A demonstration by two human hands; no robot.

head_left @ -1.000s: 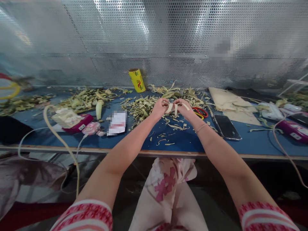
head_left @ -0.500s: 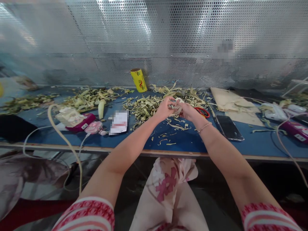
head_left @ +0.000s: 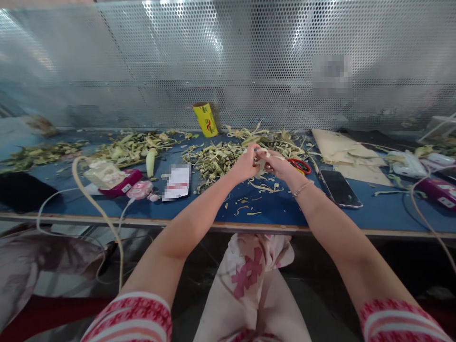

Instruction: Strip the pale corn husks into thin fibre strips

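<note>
Since the earlier frame, both hands sit slightly lower and closer to the near edge, still meeting over the middle of the desk (head_left: 278, 209). Left hand (head_left: 245, 164) and right hand (head_left: 280, 165) are fingertip to fingertip, each grip clamped on a pale strip (head_left: 261, 161) held between them, above the blue surface. What the strip is made of cannot be told.

Behind the hands: a heap of pale green shavings (head_left: 213, 159), reaching toward the back edge. Just right of the right hand: red scissors (head_left: 299, 165), partly hidden by the wrist. Further right: a dark phone (head_left: 340, 188), lying flat. At the back edge: a yellow roll (head_left: 205, 119), tilted against the perforated wall (head_left: 228, 61). Left part of the desk: a pink device (head_left: 139, 189) with a white cable (head_left: 92, 199) running off the near edge.
</note>
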